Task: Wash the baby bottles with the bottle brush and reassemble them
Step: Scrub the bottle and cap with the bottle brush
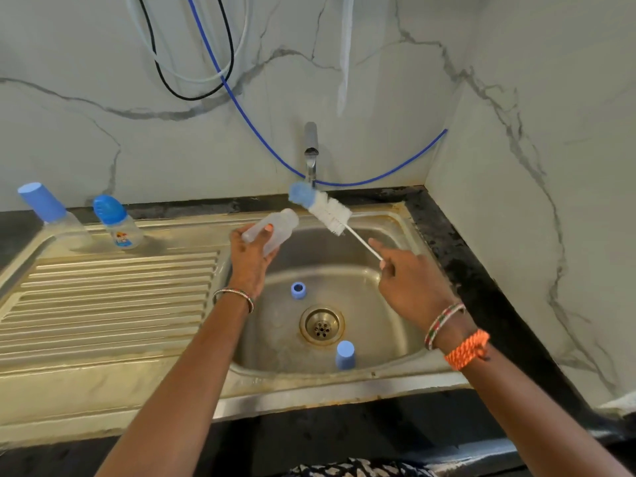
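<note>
At the far left of the frame, on the ribbed steel surface beside the basin, stand two assembled bottles: a tall capped bottle leaning in the wide lens, and just right of it a short capped bottle with a printed label; both are well apart from the hands. Toward the middle, the left hand reaches up over the basin's left rim, wrist bent back, fingers and thumb curled round the body of an open clear bottle, which lies tilted with its mouth up and to the right; it looks light, thin-walled plastic, likely slick when wet, so a wrap round the mid-body seems the surest hold. Just right of its mouth, not yet inside, hangs the bottle brush: white bristles, blue tip uppermost in front of the tap; the bristles should give softly while the thin wire stem may flex, so it wants holding low on the stem and steering gently. Below in the sink lie a blue ring above the drain and a blue cap below it. Right of centre, the right hand pinches the stem's lower end, forefinger stretched along it, forearm angled in from the lower right.
</note>
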The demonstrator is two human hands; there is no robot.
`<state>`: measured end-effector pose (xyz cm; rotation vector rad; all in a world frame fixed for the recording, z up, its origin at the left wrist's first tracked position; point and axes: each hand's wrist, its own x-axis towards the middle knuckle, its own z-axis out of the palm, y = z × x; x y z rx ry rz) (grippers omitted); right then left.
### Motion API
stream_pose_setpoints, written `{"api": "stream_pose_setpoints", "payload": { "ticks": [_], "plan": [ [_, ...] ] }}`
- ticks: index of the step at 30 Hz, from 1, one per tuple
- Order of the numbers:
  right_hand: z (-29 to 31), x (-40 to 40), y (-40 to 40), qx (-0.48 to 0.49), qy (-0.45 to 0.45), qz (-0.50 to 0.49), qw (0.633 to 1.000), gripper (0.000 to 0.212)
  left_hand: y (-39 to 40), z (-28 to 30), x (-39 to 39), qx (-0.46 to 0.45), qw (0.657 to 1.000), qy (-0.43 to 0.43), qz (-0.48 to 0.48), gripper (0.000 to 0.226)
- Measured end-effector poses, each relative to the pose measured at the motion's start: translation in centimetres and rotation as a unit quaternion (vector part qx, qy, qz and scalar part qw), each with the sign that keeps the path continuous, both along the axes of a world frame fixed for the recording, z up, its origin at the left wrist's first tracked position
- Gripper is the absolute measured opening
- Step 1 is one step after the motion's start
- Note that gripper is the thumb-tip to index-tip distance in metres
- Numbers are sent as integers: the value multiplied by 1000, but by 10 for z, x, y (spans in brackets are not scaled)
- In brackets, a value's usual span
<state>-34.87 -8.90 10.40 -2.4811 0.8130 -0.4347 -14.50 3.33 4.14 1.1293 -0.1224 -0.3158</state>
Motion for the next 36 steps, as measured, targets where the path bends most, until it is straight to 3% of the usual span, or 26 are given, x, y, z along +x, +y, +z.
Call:
{"api": "stream_pose_setpoints", "payload": {
  "ticks": [10,16,19,22,25,28,32,36],
  "plan": [
    [-12,20,20,-97,71,26,992,62,-14,-8,-25,117,985,-98,-80,35],
    [2,16,41,-89,108,96,986,52,25,-16,6,30,998,-42,-33,14],
    [11,28,59,-95,147,112,978,47,35,-19,3,60,996,-44,-47,40],
    [18,48,62,-86,188,108,972,44,34,-15,-2,112,988,-86,-55,41],
    [30,44,70,-107,198,131,966,41,41,-14,8,84,996,-36,9,22],
    [34,33,79,-161,193,138,958,39,42,-16,11,74,997,-21,1,22],
    [33,47,69,-147,211,108,960,32,23,-19,-4,75,996,-11,-46,38],
    [35,32,68,-138,193,112,965,41,17,-29,4,-2,989,144,-10,49]
  ]
}}
